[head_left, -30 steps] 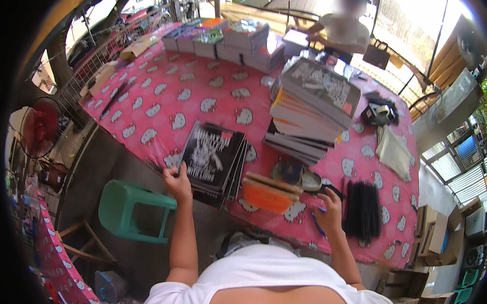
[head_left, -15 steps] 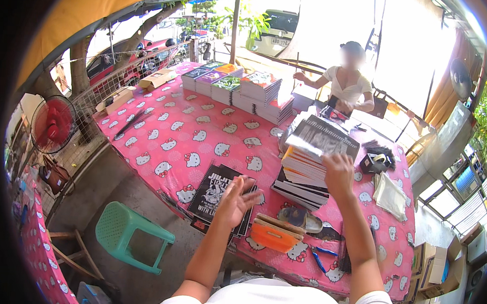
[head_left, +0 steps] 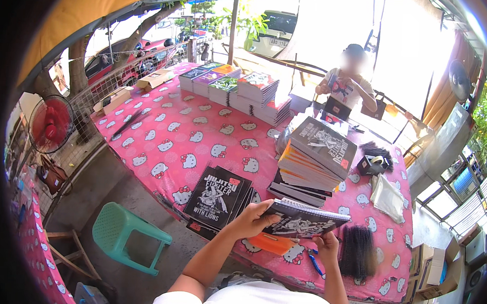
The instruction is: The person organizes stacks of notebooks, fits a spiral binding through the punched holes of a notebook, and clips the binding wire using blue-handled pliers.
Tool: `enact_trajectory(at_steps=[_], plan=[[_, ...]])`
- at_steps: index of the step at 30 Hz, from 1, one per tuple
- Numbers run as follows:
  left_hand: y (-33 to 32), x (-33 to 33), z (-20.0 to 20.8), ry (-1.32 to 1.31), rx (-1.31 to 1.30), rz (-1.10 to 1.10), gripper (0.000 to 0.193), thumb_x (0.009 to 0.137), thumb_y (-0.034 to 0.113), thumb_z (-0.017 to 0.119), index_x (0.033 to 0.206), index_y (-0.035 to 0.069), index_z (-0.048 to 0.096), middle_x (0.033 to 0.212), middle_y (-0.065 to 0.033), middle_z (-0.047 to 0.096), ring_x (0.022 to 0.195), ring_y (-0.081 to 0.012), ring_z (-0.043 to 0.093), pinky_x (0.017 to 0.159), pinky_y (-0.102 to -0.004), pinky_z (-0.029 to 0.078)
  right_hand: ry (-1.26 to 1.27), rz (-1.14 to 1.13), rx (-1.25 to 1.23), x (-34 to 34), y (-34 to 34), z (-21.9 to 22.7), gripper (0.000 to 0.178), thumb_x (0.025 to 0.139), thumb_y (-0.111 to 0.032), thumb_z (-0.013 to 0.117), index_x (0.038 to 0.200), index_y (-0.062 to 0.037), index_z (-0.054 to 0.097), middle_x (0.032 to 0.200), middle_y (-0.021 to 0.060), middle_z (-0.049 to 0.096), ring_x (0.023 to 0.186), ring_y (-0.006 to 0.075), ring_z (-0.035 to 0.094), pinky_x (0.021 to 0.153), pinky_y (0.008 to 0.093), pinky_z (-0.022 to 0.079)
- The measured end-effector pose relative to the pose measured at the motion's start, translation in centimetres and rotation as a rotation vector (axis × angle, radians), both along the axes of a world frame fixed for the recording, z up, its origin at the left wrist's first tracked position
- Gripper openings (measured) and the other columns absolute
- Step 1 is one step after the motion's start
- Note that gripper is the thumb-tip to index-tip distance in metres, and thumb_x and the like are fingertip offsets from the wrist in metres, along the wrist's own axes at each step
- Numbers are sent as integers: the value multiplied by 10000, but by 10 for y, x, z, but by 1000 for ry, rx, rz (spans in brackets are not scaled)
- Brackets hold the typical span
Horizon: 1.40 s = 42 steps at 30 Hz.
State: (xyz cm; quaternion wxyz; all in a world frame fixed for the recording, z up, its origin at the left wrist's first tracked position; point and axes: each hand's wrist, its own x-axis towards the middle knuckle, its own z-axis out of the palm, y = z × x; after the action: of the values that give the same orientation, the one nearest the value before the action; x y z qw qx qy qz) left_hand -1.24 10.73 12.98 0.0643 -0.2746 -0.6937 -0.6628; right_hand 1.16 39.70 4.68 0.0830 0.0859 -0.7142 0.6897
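Observation:
My left hand (head_left: 253, 219) grips the left end of a black-covered notebook (head_left: 305, 223), thumb on its cover. My right hand (head_left: 326, 248) pinches its lower right edge. The notebook is tilted above the table, with a row of holes or binding along its pale far edge. Just beyond it rises a tall stack of similar notebooks (head_left: 329, 147). A lower pile of black notebooks (head_left: 215, 196) lies to the left. Partly hidden beneath the held notebook is an orange block-like thing (head_left: 272, 242). Blue-handled pliers (head_left: 315, 264) and a bundle of black binding coils (head_left: 358, 252) lie beside my right hand.
Several book stacks (head_left: 221, 89) stand along the far edge of the pink tablecloth (head_left: 200, 150). Across the table, a person (head_left: 348, 83) handles dark items. A tape dispenser (head_left: 370, 164) and pale cloths (head_left: 388, 197) lie right. A green stool (head_left: 125, 231) stands lower left.
My hands have come together near the front edge, now holding a notebook apparently from the tall stack. The person across has raised both hands with something in them.

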Motion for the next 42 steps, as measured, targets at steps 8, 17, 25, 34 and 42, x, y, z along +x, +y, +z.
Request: enact_trajectory(at_steps=[8, 17, 25, 34, 42], plan=[[5, 1, -39, -165, 37, 186, 201, 890, 58, 596, 1079, 11, 546, 959, -19, 591, 910, -69, 524, 801, -230, 433, 49, -99, 52, -2, -7, -65, 145, 796, 87, 609, 915, 3, 601, 835, 46, 662, 764, 81, 579, 700, 238, 473], [10, 13, -48, -264, 214, 461, 873, 665, 199, 838, 1336, 56, 299, 1367, -115, 341, 1298, -242, 317, 1094, -341, 226, 144, 31, 838, 10, -4, -90, 324, 721, 64, 632, 1022, 1, 530, 953, 118, 588, 946, 274, 570, 840, 375, 452], [10, 15, -105, -474, 181, 280, 995, 672, 368, 813, 1382, -66, 268, 1373, -224, 371, 1292, -290, 362, 1071, -358, 281, 110, 123, 446, 32, -43, -58, 837, 703, 50, 682, 1355, -29, 163, 1209, 135, 455, 1117, 240, 478, 936, 350, 407], [-12, 45, 71, 303, 59, 356, 251, 836, 98, 666, 1061, 7, 599, 1063, -125, 631, 1079, -241, 579, 1003, -403, 384, 162, -486, 987, -33, 77, -44, 616, 678, -123, 764, 1200, 3, 463, 1191, 213, 467, 1133, 397, 450, 972, 435, 386], [36, 103, 179, 958, -154, 359, 186, 781, 161, 640, 643, 55, 575, 625, -31, 578, 622, -185, 623, 808, -454, 509, -80, -386, 1439, -78, 128, -82, 203, 750, -177, 597, 891, -30, 593, 846, 189, 639, 812, 366, 625, 733, 457, 503]])
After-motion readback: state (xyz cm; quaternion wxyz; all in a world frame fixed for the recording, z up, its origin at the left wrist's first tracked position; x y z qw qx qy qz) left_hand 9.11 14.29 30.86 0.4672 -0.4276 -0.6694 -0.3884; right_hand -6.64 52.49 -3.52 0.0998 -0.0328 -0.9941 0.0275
